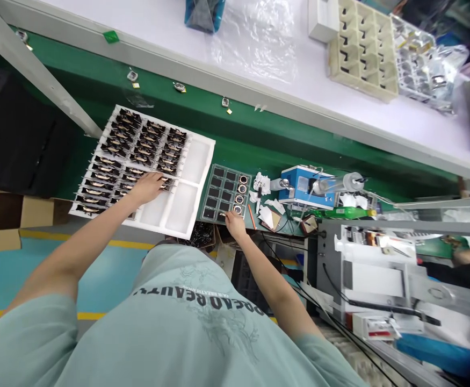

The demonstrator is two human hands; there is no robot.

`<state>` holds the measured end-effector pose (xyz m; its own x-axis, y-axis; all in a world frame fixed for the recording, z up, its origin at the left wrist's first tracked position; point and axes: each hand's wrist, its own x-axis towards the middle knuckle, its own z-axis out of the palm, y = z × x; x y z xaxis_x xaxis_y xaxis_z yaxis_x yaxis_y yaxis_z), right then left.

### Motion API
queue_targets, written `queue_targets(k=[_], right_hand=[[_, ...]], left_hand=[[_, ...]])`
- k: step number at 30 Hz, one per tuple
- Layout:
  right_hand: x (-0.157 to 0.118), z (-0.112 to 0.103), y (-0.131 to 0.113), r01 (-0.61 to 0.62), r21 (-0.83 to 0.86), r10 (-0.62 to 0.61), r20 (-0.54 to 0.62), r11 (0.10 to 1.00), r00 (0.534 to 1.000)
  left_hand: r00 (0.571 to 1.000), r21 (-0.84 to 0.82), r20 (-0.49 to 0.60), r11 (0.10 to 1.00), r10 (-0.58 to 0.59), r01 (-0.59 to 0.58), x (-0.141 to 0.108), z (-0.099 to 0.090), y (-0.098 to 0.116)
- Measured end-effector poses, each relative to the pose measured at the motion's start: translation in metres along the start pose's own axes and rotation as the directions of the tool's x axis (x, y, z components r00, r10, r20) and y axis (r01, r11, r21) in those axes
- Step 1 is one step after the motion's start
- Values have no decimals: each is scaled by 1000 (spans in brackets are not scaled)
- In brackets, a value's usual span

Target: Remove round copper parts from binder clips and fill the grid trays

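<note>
My left hand [149,187] reaches over the white foam tray [194,161], its fingertips at one of the dark parts with thin metal pins standing in rows. Whatever lies between those fingers is too small to make out. My right hand [235,223] is at the lower right corner of a clear compartment tray [217,192], fingers pinched together at its edge. Dark square pieces fill most of that tray, and several round, ring-like pieces [241,189] sit in its right column.
Right of the compartment tray lie crumpled white tissues [262,183], an orange stick [252,216] and a blue device [306,187]. A raised shelf [170,48] crosses above the bench. A green bottle [345,213] lies farther right. Black cases stand at the left.
</note>
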<state>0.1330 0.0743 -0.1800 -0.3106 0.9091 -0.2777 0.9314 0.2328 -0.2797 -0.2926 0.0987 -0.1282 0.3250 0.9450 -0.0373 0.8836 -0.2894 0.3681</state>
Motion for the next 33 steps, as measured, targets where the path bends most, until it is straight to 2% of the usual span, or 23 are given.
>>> queue_targets(k=[5, 8, 10, 11, 13, 14, 15, 16, 17, 18, 19, 20, 21, 22, 23, 25, 29, 33], right_hand=[[-20, 17, -5, 5, 62, -2, -55, 998, 998], [-24, 22, -9, -4, 118, 14, -87, 993, 996], [-21, 21, -10, -33, 160, 51, -116, 987, 992], [-20, 20, -11, -51, 183, 76, -132, 982, 988], [-18, 16, -14, -90, 234, 131, -166, 968, 977], [-19, 14, -18, -108, 249, 157, -186, 963, 970], [-22, 11, -25, -125, 283, 186, -200, 951, 962], [-26, 8, -33, -135, 358, 216, -196, 924, 956], [-33, 4, -42, -133, 479, 237, -164, 868, 957], [-41, 0, -53, -121, 630, 237, -103, 767, 966], [-50, -5, -65, -112, 777, 210, -27, 619, 977], [-59, -10, -76, -110, 884, 157, 42, 454, 987], [-68, -16, -85, -117, 937, 109, 85, 328, 990], [-76, -23, -93, -122, 956, 83, 103, 265, 991], [-83, -30, -98, -122, 961, 90, 102, 248, 991], [-95, -43, -101, -115, 956, 155, 74, 272, 985], [-113, -61, -89, -119, 957, 209, 64, 264, 976], [-126, -69, -75, -122, 942, 209, 57, 312, 976]], left_hand=[[997, 51, 52, 997, 58, -61, 5, -4, -3], [999, -10, -14, 999, 50, -50, -1, -10, -1], [992, -103, -120, 994, -40, 28, -9, -14, 6], [974, -177, -193, 981, -119, 85, -13, -15, 14], [887, -401, -321, 896, -331, 190, -21, -16, 37], [831, -549, -328, 807, -448, 219, -24, -14, 53], [783, -698, -283, 679, -554, 228, -27, -12, 73], [763, -830, -177, 510, -622, 224, -29, -9, 95], [766, -921, -37, 318, -642, 223, -30, -5, 118], [780, -965, 90, 140, -619, 222, -31, 0, 141], [801, -974, 186, 2, -570, 228, -32, 4, 164], [820, -966, 255, -97, -512, 240, -32, 8, 184], [839, -949, 314, -171, -444, 265, -32, 10, 202], [854, -928, 365, -223, -371, 299, -32, 12, 217], [863, -906, 405, -261, -301, 335, -32, 13, 228], [868, -876, 446, -305, -216, 374, -30, 13, 241], [848, -866, 469, -316, -246, 387, -19, 11, 253], [810, -844, 528, -256, -253, 471, -2, 14, 270]])
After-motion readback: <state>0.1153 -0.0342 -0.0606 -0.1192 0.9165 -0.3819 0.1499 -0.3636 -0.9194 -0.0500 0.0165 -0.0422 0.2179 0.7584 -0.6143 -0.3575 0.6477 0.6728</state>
